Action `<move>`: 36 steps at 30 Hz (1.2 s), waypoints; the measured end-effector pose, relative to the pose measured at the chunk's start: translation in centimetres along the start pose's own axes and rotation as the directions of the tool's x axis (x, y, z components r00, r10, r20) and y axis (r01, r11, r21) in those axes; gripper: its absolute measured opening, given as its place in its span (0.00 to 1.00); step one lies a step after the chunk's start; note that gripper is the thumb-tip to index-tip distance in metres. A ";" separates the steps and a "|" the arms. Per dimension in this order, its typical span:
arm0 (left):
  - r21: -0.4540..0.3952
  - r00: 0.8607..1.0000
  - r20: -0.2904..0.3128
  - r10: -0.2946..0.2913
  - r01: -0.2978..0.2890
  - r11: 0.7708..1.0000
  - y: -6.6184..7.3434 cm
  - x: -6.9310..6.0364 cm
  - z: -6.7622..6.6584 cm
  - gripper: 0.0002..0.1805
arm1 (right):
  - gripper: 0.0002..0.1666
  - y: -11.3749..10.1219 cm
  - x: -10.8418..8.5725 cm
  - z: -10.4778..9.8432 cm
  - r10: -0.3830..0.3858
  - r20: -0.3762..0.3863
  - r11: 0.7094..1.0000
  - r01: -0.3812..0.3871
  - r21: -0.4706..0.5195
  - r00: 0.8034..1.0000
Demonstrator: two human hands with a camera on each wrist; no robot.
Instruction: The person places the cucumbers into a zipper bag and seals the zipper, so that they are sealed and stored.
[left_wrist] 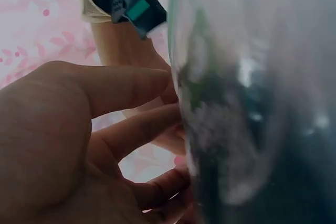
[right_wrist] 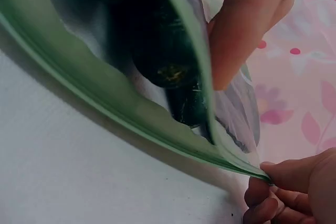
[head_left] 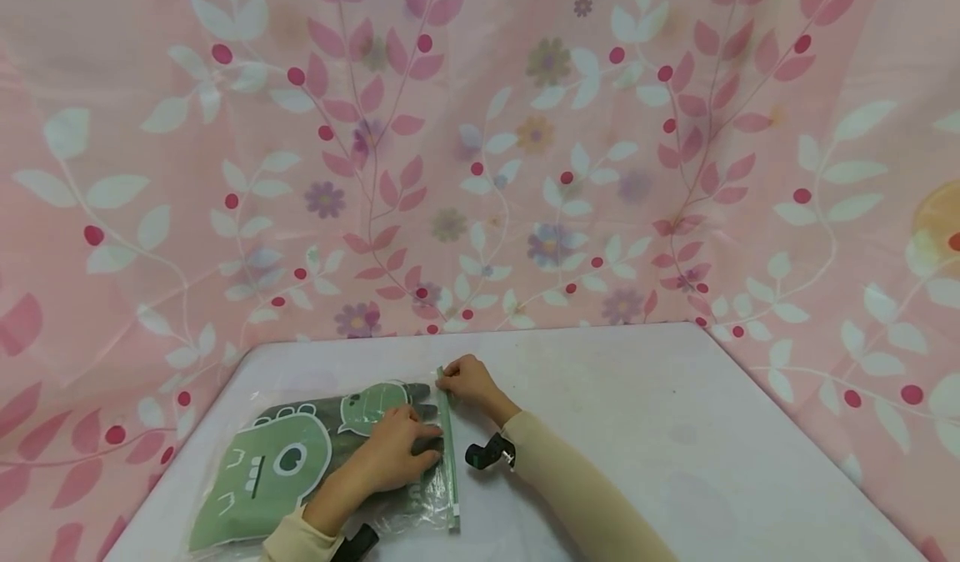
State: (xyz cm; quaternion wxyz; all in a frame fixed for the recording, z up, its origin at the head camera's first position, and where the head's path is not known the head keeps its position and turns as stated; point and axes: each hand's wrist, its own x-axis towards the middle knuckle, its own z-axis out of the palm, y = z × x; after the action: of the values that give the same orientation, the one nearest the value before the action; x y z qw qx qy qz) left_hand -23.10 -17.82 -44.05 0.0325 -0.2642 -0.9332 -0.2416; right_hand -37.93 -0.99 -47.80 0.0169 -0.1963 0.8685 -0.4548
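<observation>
A clear zip bag (head_left: pixel 378 508) with green cartoon monster prints lies on the left of the table. Its green zip strip (head_left: pixel 449 470) runs along the right side, with a slider near the front end. My right hand (head_left: pixel 468 381) pinches the strip's far corner between thumb and fingers. On top of the bag near the mouth rests my left hand (head_left: pixel 393 454), thumb and index finger extended against the film. In the right wrist view the mouth gapes, showing dark green, round-ended cucumbers (right_wrist: pixel 170 72) inside. The film hides most of their length.
The white table (head_left: pixel 637 429) stretches to the right of the bag. A pink curtain (head_left: pixel 510 145) with leaves and flowers hangs behind and beside it. Black wrist cameras (head_left: pixel 491 452) sit on both wrists.
</observation>
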 end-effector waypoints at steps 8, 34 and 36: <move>0.072 0.999 0.021 0.046 -0.047 0.996 -0.1 -0.1 0.1 0.15 | 0.07 0.2 -0.5 -0.1 -0.005 -0.019 1.000 0.006 0.007 1.000; 0.078 0.990 0.039 0.133 -0.136 0.988 -0.7 0.0 0.1 0.09 | 0.12 -0.6 -5.1 -0.7 -0.007 0.105 0.990 -0.008 0.143 0.994; 0.036 0.991 0.055 0.122 -0.124 0.992 -0.9 -0.1 -0.4 0.14 | 0.12 -0.7 -5.8 -1.0 0.030 0.151 0.979 -0.059 0.195 0.988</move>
State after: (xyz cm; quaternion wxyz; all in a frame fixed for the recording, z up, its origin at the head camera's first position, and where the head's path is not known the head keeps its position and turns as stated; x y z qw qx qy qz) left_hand -23.45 -18.74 -44.13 0.0277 -0.3268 -0.9202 -0.2138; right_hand -32.54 1.50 -47.54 0.1110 -0.2072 0.8192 -0.5232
